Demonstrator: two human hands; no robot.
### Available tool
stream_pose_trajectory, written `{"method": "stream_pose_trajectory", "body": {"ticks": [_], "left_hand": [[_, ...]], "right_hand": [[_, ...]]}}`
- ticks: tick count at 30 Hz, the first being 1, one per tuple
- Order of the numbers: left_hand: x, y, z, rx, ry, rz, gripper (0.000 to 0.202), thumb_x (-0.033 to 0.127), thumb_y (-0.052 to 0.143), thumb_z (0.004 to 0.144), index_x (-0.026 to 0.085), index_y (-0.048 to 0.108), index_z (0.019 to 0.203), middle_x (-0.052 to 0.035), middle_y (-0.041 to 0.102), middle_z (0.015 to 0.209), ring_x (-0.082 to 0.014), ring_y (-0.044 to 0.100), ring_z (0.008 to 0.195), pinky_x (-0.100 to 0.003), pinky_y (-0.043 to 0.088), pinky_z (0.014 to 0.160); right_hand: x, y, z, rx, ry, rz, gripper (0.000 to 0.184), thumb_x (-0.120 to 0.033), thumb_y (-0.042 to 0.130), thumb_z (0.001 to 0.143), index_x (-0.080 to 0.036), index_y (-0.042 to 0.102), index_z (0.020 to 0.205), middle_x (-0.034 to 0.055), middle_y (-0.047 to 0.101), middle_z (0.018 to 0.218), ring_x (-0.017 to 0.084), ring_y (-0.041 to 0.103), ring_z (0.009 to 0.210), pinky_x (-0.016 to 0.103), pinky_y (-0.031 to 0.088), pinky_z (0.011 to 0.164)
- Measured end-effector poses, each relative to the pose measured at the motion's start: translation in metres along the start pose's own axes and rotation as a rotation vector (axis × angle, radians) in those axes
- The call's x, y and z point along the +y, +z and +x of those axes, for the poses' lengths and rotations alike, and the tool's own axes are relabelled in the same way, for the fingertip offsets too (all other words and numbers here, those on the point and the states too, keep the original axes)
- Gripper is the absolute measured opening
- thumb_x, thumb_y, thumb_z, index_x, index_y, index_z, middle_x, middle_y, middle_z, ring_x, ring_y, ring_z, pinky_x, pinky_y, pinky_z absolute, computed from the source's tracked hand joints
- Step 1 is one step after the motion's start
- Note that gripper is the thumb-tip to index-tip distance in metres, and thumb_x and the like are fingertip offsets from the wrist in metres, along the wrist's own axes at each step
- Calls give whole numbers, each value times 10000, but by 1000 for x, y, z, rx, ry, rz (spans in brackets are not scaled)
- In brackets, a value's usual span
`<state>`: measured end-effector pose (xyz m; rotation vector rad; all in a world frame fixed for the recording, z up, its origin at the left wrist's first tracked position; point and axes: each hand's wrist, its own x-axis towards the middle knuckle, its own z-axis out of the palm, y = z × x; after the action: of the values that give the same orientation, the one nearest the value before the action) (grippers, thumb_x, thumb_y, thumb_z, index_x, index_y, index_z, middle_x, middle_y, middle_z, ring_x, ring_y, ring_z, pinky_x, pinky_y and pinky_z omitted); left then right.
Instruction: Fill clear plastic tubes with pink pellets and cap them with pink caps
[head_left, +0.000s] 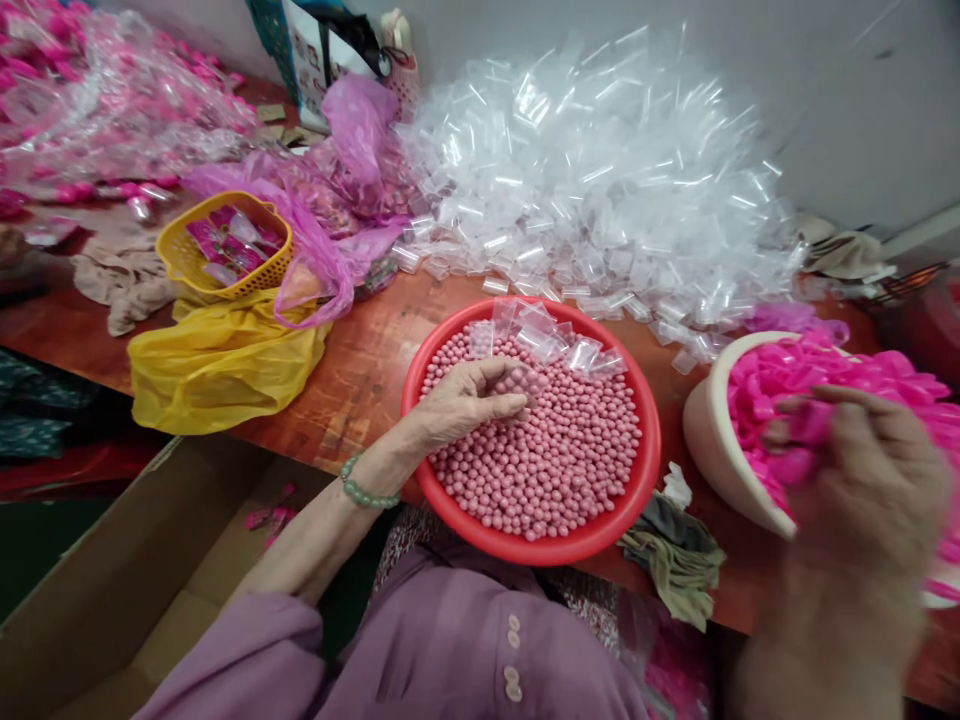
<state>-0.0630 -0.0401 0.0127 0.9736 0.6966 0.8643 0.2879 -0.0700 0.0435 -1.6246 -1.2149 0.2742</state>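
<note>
Over a red basin (420,480) of pink beads (555,470), my left hand (465,400) is closed on a small clear plastic container (521,380) with pink beads in it. Several more clear containers (544,335) lie on the beads at the basin's far side. My right hand (877,450), blurred, is at a white tub (720,440) heaped with bright pink plastic pieces (862,365). Its fingers are closed around a pink plastic piece (806,440) whose exact shape is smeared by motion.
A large pile of clear containers (600,170) spreads behind the basin. To the left are a yellow basket (176,255), a yellow bag (225,365) and a purple bag (360,120). A cloth (679,560) hangs at the table edge; a cardboard box (112,560) stands below left.
</note>
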Motion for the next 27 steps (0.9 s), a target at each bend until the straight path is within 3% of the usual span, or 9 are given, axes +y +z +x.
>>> {"method": "stream_pose_trajectory", "body": {"ticks": [1,2,4,6,9,14,19,27], "left_hand": [[-1,0,0,-11,7,20,326,362,817,744,133,686,936,-15,635,845,-99,586,759,-242,518,729],[-1,0,0,-23,7,45,336,386,814,747,130,675,916,-9,620,815,-94,571,730,-233,505,703],[-2,-1,0,-45,-1,78,359,424,804,756,131,648,892,6,588,760,-88,543,680,-225,470,654],[-3,-3,-1,-42,0,62,362,437,789,770,141,624,899,20,562,740,-82,518,652,-224,441,632],[-2,-6,-2,-36,-19,24,349,427,778,784,152,603,906,27,542,753,-73,485,644,-218,398,613],[0,-9,-2,-68,-46,31,369,436,773,789,151,595,941,12,550,822,-79,492,690,-218,395,634],[0,-12,-3,-108,-35,114,343,449,719,825,149,576,907,32,496,769,-75,454,657,-218,367,610],[-1,-13,-1,-43,-5,91,374,486,744,793,156,584,864,29,517,747,-71,450,635,-210,366,583]], "right_hand": [[-16,21,-6,-39,92,200,190,-444,737,793,-279,684,870,114,666,744,181,546,503,383,428,488],[-30,41,-12,-170,156,336,180,-399,781,771,-264,697,856,90,671,726,168,554,519,361,443,506],[-54,77,-25,-375,199,423,158,-380,767,813,-233,728,856,43,661,694,130,555,535,299,452,516],[-71,103,-34,-518,165,439,163,-383,735,852,-222,739,876,-6,619,604,113,544,518,261,448,510],[-87,127,-41,-641,59,451,157,-372,747,849,-217,720,853,-38,603,577,100,545,503,237,438,503],[-97,140,-39,-762,-132,364,269,-436,747,852,-199,676,747,-27,613,586,97,536,495,239,425,494],[-94,144,-39,-776,-252,249,309,-491,720,866,-202,694,761,3,652,662,119,552,561,263,450,545],[-92,127,-32,-863,-330,76,232,-390,712,881,-202,691,746,-11,605,623,111,505,561,252,411,540]]}}
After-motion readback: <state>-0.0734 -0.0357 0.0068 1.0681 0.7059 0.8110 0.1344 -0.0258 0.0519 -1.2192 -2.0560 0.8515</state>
